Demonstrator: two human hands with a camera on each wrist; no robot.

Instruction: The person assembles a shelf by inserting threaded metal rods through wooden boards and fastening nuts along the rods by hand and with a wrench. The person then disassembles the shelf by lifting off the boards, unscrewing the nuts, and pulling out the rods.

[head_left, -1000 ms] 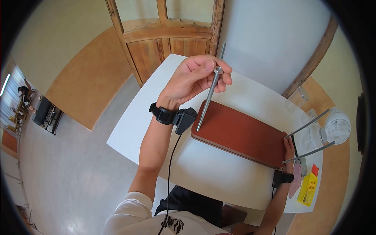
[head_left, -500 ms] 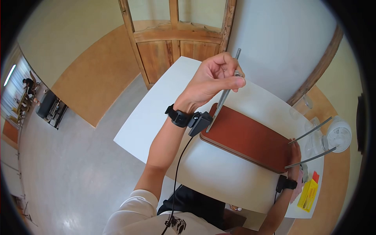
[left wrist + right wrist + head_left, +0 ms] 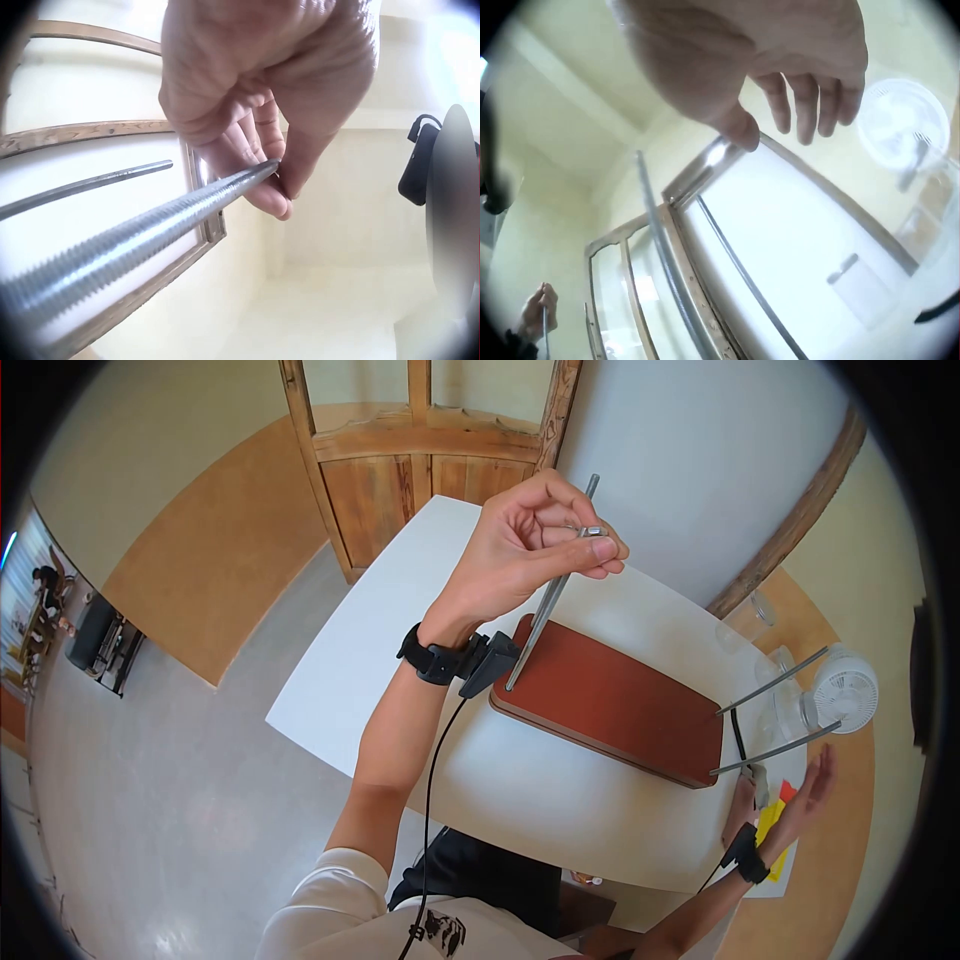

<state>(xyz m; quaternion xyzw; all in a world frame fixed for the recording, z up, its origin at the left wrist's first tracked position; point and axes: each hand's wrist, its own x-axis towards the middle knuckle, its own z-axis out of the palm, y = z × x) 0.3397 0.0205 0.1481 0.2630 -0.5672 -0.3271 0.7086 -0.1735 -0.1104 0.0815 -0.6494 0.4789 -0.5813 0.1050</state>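
Left grip point(image 3: 520, 555): thumb and fingers pinch a shiny nut point(image 3: 594, 531) at the top of the near rod point(image 3: 150, 232) — I cannot tell how far on it is.
Near rod: long, silver and full of ridges, it stands at the left end of the red board point(image 3: 620, 705).
Back rod point(image 3: 593, 484): at the same end, its tip shows behind the left hand.
Red board: lies flat on the white worktop point(image 3: 350, 660).
Right-end rods point(image 3: 776, 748): two of them stick up from the board's other end.
Right grip point(image 3: 808, 798): fingers loose and a bit spread — past the board's right end, near a yellow basket point(image 3: 770, 817).
White fan point(image 3: 845, 695): beyond the board's right end.
Wooden door point(image 3: 430, 452): behind the worktop.
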